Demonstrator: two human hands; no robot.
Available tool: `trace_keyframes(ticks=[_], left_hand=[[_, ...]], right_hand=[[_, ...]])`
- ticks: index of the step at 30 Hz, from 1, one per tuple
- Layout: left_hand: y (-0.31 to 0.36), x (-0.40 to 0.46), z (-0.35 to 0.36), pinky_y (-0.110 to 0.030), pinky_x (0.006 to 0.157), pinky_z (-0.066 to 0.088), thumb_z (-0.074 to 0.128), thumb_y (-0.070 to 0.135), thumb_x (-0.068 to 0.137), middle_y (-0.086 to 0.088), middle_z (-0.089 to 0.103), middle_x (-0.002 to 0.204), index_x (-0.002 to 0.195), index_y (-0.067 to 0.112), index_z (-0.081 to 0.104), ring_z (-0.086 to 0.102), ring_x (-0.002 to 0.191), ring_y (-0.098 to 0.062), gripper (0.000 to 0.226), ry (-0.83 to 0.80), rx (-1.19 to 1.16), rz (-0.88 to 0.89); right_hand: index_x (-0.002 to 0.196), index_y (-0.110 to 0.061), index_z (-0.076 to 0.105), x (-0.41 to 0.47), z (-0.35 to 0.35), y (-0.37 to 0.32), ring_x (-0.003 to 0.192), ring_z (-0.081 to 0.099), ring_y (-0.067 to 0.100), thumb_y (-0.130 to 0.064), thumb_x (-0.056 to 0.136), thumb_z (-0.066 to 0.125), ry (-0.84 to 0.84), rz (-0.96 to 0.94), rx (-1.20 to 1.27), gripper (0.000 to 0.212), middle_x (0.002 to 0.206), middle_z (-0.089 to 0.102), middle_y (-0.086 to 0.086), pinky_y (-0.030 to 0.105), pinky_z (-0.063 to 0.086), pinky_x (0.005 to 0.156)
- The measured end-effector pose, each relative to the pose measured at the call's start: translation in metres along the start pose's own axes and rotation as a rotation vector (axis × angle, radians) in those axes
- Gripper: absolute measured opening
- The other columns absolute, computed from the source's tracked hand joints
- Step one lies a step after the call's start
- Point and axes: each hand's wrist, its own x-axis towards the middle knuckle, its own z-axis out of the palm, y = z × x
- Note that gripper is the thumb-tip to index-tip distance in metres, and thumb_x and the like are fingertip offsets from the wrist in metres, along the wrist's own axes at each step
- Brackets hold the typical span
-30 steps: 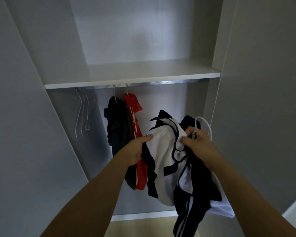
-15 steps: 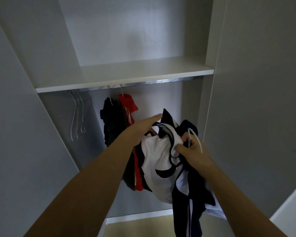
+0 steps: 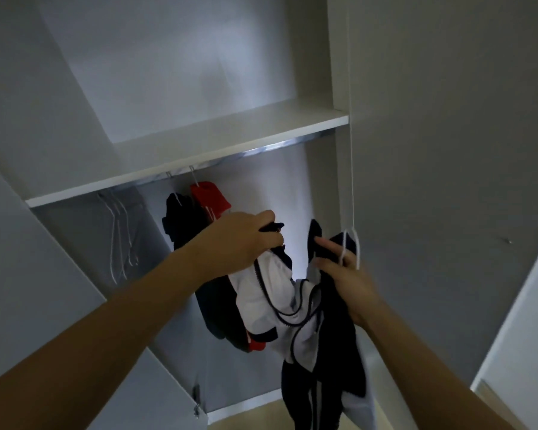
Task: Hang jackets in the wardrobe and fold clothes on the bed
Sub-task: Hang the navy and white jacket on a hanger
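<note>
Head view: I have the white and navy zip-up fabric jacket up in front of the open white wardrobe, below its shiny metal hanging rail. My left hand is curled round the dark collar edge, and my right hand pinches the other collar side together with the neck of a thin white hanger; its forefinger points out loosely.

My worry is the hanger. I can't tell whether its arms sit inside the shoulders, so the jacket could slide off one side as I lift toward the rail. The loose zipper and the long dark tail hanging well below the rail could also snag. The hook is close to the wardrobe's right side panel and may knock it.

Left of the jacket along the rail hang a red garment and a dark garment, just beside my left wrist and crowding the spot. Further left hang bare white wire hangers. The white shelf sits directly above the rail, leaving little room for the hook
</note>
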Motion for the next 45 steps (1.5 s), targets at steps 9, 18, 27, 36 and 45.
trace_keyframes(ticks=[9,18,27,36,45], left_hand=[[0.016,-0.004,0.007,-0.021,0.067,0.045,0.066,0.023,0.092,0.003,0.058,0.085,0.092,0.015,0.068,0.054,0.074,-0.008,0.009,0.304,-0.498,-0.415],[0.048,-0.022,0.024,-0.016,0.078,0.049,0.049,-0.004,0.094,-0.013,0.071,0.093,0.082,0.025,0.075,0.062,0.085,-0.013,0.041,0.324,-1.309,-0.837],[0.082,-0.024,0.037,-0.016,0.070,0.051,0.058,0.007,0.096,0.007,0.073,0.079,0.100,0.017,0.057,0.069,0.077,-0.007,0.011,0.393,-1.504,-0.915],[0.089,-0.039,0.038,-0.020,0.073,0.054,0.059,0.002,0.093,0.001,0.074,0.086,0.096,0.017,0.065,0.071,0.082,-0.013,0.016,0.403,-1.579,-0.920],[0.097,-0.033,0.038,-0.016,0.072,0.053,0.060,0.010,0.094,0.003,0.075,0.085,0.085,0.031,0.075,0.072,0.080,-0.011,0.027,0.417,-1.502,-0.900]], right_hand=[[0.093,-0.009,0.069,-0.009,0.031,-0.010,0.082,0.065,0.016,-0.015,0.086,0.072,-0.257,-0.152,-0.128,0.010,0.088,0.067,0.003,0.018,0.051,0.074],[0.070,-0.016,0.050,-0.016,0.017,-0.009,0.053,0.047,0.005,-0.036,0.100,0.050,-0.135,-0.189,-0.409,0.036,0.061,0.050,-0.003,0.015,0.036,0.051],[0.104,-0.003,0.063,-0.030,0.005,0.000,0.078,0.064,0.034,-0.061,0.076,0.060,-0.217,0.106,-0.170,0.064,0.088,0.065,0.020,0.038,0.050,0.074],[0.088,-0.007,0.064,-0.039,0.004,0.015,0.074,0.065,0.020,-0.037,0.095,0.057,-0.099,-0.042,-0.309,0.032,0.083,0.066,0.018,0.034,0.048,0.072],[0.104,0.000,0.058,-0.047,0.005,0.007,0.101,0.060,0.046,-0.057,0.077,0.056,-0.192,0.032,-0.255,0.063,0.107,0.060,0.030,0.061,0.044,0.096]])
